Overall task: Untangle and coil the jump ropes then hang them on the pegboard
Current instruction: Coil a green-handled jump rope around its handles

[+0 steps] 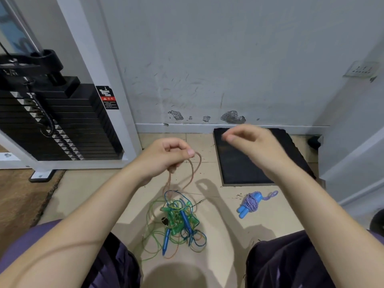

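Left hand point(168, 156) curled around orange rope point(194, 173); right hand point(251, 142) loosely curled, empty.

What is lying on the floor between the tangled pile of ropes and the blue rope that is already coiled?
Nothing but bare floor tile lies between the tangled pile and the coiled blue rope, apart from a few dark specks. The head view shows it.
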Motion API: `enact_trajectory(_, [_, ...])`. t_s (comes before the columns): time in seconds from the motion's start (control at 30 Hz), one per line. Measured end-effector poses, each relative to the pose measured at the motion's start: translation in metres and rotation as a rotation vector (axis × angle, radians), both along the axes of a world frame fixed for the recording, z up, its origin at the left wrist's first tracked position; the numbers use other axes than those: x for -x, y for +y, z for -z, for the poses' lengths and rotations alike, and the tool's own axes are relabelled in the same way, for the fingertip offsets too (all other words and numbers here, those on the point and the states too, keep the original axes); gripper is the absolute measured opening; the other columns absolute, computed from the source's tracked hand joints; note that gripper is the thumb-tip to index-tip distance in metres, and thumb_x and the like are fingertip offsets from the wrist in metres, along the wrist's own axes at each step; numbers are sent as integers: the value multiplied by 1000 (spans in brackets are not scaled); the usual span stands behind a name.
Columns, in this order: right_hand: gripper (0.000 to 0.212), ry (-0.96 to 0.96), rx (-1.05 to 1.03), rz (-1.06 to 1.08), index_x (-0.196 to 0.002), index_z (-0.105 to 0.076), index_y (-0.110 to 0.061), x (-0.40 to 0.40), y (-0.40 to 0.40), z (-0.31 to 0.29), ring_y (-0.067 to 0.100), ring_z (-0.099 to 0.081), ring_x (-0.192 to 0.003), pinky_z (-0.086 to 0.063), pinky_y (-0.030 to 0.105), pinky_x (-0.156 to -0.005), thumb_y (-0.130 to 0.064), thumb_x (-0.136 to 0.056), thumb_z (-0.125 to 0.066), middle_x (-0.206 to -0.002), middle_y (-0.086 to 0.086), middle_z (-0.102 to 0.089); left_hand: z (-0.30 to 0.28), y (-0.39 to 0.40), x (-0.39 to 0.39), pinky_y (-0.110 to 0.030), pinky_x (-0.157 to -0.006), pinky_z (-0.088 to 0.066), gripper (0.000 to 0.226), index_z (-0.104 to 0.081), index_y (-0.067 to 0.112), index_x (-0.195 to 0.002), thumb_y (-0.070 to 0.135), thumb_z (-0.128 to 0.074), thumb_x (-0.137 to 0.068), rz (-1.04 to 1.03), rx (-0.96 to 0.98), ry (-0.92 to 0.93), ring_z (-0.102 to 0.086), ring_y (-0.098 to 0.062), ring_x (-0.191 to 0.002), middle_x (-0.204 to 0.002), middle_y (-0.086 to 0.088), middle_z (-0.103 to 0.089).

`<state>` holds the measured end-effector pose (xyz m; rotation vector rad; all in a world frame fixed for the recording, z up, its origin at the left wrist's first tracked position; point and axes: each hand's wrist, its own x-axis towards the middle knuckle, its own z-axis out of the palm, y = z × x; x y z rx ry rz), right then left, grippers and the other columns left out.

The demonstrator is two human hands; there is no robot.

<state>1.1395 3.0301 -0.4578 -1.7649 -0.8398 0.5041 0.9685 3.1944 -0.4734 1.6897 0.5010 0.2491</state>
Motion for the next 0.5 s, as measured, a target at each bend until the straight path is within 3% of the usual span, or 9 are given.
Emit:
enact_trajectory(0.1, [14, 43, 22, -277, -100, -72, -8, 21, 8, 4, 11, -67, -92, -51, 23, -89, -12, -87, -71, -99, 10, -75, 2, -8, -4, -17, -55, -43, 6, -69, 4, -90, 8, -64, -90, 83, 58, -24, -49, -10, -53, -59, 0, -56])
enact_trajectory(0.23, [7, 42, 56, -285, -85, -70, -17, 25, 14, 11, 17, -55, -70, -45, 34, -72, -17, -83, -76, -71, 8, -61, 3, -4, -3, -20, -62, -48, 14, -69, -3, -101, 6, -61, -92, 126, 71, -27, -54, -13, -61, -67, -5, -62])
enact_trajectory(0.37, [7, -14, 75, -264, -81, -69, -20, 25, 15, 14, 18, -39, -64, -33, 30, -62, -19, -86, -74, -68, 11, -44, 2, -2, -2, -19, -60, -47, 11, -69, 1, -98, 5, -61, -92, 110, 61, -23, -54, -13, -57, -63, -3, -61])
enact_trajectory(0.5, [8, 18, -85, 31, -83, -68, -15, 14, 12, 4, 11, -53, -56, -43, 18, -60, -11, -90, -67, -65, 11, -56, 1, 9, 1, -18, -64, -52, 12, -69, 1, -100, 1, -62, -91, 32, 18, -13, -60, -9, -61, -73, -10, -65])
